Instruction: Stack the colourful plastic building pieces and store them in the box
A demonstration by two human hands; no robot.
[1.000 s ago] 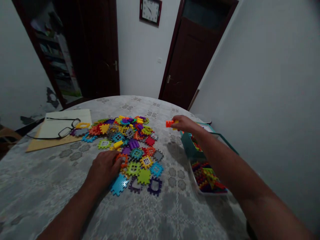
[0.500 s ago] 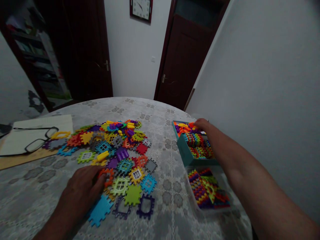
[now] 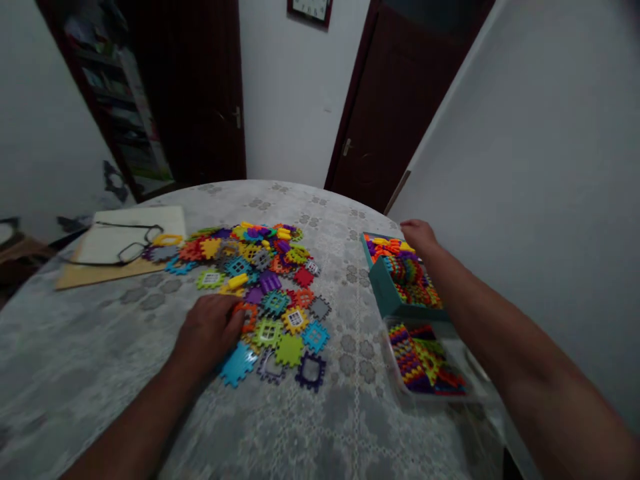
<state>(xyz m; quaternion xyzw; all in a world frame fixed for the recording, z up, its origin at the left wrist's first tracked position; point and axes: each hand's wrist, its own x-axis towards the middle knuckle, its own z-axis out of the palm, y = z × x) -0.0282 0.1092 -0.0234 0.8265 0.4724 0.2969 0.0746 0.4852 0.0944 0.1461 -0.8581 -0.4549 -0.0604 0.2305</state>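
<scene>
A heap of coloured plastic interlocking tiles (image 3: 260,280) lies spread on the round table (image 3: 310,413). My left hand (image 3: 210,327) rests on the heap's near edge, fingers curled against an orange tile (image 3: 247,317); whether it grips the tile is not clear. My right hand (image 3: 419,235) reaches over the far corner of a teal box (image 3: 385,287) filled with sorted tiles. Its fingers are bent down at the box's back edge and partly hidden. A clear tray (image 3: 400,383) of stacked tiles sits just in front of the teal box.
Black glasses (image 3: 127,243) lie on a pale sheet over a brown folder (image 3: 95,277) at the table's far left. The white wall stands close on the right. Two dark doors and a shelf are behind the table.
My right hand carried an orange piece from above the table to the teal box and now sits at its far corner with no piece showing. The left hand has stayed on the heap.
</scene>
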